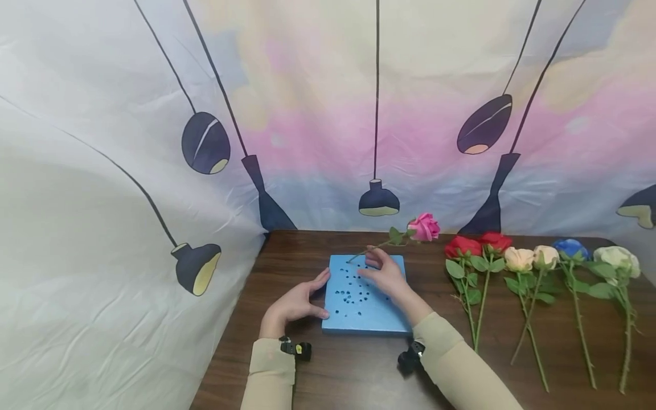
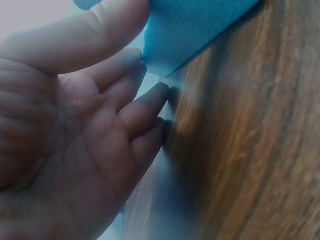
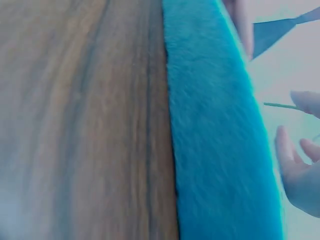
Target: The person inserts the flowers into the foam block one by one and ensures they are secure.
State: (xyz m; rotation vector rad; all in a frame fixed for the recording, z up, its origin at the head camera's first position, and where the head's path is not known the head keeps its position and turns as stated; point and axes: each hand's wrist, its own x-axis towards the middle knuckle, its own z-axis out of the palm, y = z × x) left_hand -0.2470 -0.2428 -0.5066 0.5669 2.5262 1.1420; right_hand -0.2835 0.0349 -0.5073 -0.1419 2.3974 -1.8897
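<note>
Tabletop (image 1: 343,373), pink rose (image 1: 424,227) aslant, bloom rightward

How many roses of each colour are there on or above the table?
Pink rose: 1
Red roses: 2
Cream roses: 2
Blue rose: 1
Whitish rose: 1
Total: 7 roses

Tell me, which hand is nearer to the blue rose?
Right. The right hand, over the blue board and holding the pink rose, is to the left of the blue rose; the left hand is farther left, at the board's left edge.
</note>
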